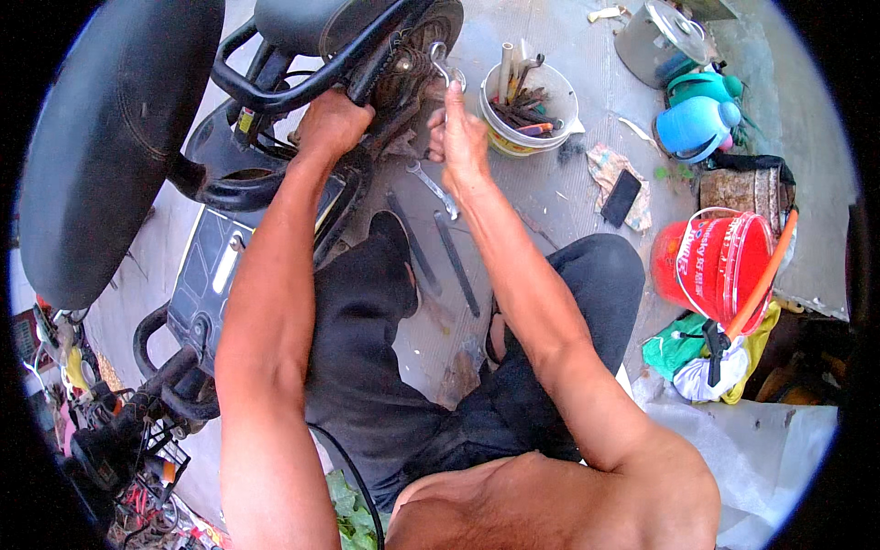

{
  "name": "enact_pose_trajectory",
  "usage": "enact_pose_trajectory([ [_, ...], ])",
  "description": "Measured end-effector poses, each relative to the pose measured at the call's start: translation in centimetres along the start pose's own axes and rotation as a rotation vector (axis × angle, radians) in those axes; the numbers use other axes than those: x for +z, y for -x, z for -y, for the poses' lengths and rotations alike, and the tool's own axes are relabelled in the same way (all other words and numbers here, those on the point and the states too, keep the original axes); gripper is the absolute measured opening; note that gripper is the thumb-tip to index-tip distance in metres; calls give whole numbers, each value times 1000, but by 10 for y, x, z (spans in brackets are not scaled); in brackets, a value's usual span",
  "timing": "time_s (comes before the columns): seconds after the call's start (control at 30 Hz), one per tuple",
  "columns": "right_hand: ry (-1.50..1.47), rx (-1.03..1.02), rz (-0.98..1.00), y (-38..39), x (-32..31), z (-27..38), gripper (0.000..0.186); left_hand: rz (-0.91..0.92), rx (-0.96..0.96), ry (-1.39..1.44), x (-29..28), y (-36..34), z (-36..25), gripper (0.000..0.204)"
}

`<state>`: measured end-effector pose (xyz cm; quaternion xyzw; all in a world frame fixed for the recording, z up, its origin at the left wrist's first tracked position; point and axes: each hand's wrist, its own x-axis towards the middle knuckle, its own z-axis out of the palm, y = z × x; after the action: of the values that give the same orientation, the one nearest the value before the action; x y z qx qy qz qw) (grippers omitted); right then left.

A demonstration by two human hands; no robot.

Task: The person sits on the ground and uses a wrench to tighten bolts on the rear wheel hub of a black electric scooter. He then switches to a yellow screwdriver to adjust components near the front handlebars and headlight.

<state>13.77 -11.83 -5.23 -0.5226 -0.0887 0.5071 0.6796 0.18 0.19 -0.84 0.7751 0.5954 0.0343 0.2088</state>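
A black electric scooter (pixel 209 266) stands at my left, its rear wheel (pixel 417 78) at the top of the view. My left hand (pixel 335 124) is closed against the dark frame beside the wheel; its fingertips are hidden. In my right hand (pixel 458 142) is a metal wrench (pixel 440 59), thumb laid along it and fingers curled. The wrench's upper end meets the wheel's hub area; whether it sits on a nut I cannot tell. Below my hands another wrench (pixel 431 188) and two dark flat bars (pixel 456 264) lie on the floor between my feet.
Right of my right hand stands a white bucket (pixel 559 124) of tools. Farther right are a phone (pixel 621 197) on a cloth, a grey pot (pixel 646 46), a blue jug (pixel 692 126) and a red bucket (pixel 720 261). Cluttered parts (pixel 137 440) fill the lower left.
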Motion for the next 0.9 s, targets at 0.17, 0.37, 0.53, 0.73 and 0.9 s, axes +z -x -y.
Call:
enact_pose_trajectory([
  [0.17, 331, -269, -8, -36, -22, -19, 59, -16, 15, 14, 1, 0, 2, 50],
  [0.37, 519, -382, 61, -57, -28, -34, 59, -5, 15, 14, 4, -3, 4, 51],
  [0.53, 733, -389, 81, -81, -40, -18, 53, -16, 51, 5, 3, -2, 2, 49],
  [0.73, 791, -417, 247, -106, -50, -1, 47, -15, 75, 10, 1, 1, 4, 47],
  [0.9, 677, -303, 270, -94, -38, -31, 48, 18, 7, -48, -4, 4, -3, 43],
])
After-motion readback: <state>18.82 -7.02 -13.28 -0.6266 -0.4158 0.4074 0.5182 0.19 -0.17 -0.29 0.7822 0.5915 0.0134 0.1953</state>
